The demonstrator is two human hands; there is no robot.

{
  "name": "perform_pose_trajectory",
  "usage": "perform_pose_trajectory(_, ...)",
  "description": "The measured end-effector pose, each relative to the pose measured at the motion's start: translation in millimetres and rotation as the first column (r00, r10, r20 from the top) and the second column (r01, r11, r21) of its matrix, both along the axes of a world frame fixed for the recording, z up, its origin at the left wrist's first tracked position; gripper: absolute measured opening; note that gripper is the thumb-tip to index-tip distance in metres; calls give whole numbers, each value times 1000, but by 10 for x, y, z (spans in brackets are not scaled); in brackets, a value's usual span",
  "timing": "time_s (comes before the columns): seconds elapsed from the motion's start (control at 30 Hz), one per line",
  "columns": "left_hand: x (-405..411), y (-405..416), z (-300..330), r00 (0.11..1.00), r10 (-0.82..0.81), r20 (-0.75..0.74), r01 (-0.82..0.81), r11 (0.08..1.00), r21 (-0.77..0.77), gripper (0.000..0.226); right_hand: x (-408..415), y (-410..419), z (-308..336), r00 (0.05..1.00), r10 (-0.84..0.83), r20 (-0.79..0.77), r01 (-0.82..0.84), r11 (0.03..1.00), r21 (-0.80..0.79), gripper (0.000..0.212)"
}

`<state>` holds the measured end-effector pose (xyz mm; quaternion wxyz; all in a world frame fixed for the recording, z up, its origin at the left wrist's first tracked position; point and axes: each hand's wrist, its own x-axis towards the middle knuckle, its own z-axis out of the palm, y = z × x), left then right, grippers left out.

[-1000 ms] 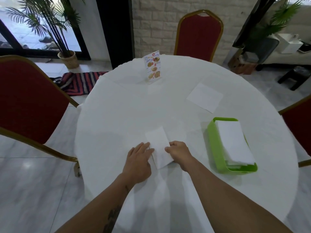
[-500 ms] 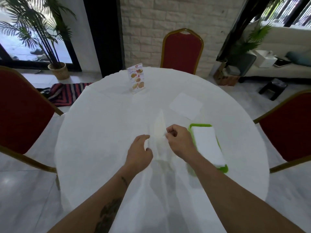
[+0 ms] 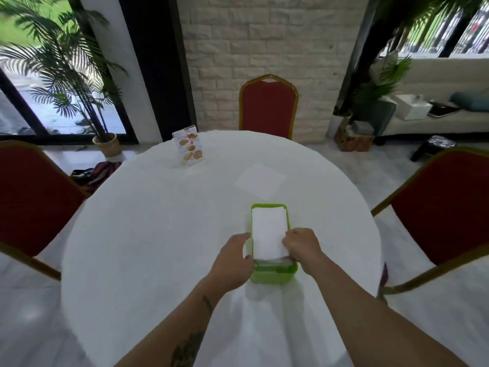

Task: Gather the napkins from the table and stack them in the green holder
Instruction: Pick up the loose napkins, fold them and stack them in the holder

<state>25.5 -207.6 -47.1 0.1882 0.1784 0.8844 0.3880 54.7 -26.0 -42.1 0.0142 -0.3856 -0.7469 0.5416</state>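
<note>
Low in the frame, 2 bare forearms reach up over the round white-clothed tabletop [image 3: 148,234] toward its middle. The left hand [image 3: 230,258] lies against the left wall of the rectangular green plastic napkin holder [image 3: 274,271], its fingers loosely extended beside the rim and gripping nothing that can be seen. The right hand [image 3: 301,246] sits at the holder's right edge, its fingers curled and pinching the near right corner of the folded white paper napkin [image 3: 267,234] that lies on top of the stack inside the holder. That napkin covers nearly the whole opening, with green rim showing at the far end and at the near wall. Just beyond the holder, toward the upper right of the tabletop, 1 more flat white square napkin [image 3: 260,181] lies apart from it. Farther left, near the far edge, stands an upright printed menu card with food pictures [image 3: 189,145]. Behind the tabletop, a red padded chair with a gold frame [image 3: 267,107] backs onto a pale brick wall, with matching chairs at the left and right edges of the frame and a potted palm [image 3: 79,83] in the upper left.
</note>
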Motion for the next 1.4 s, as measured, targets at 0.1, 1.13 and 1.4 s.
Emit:
perform_pose_trajectory(0.1, 168, 116, -21, 998, 54, 9, -54, 999, 4, 57, 51, 60, -21, 1000, 20, -1, -20, 1000, -22, 23)
perform_pose_trajectory(1.13, -996, 470, -32, 962, 193, -191, -157, 970, 186, 30, -810, 584, 182, 965, 257, -59, -223, 915, 335, 25)
perform_pose_trajectory(1.4, -1859, 894, -185, 971, 230, -65, -232, 972, -20, 37, -1739, 1251, -219, 959, 270, 83, -280, 946, 162, 37)
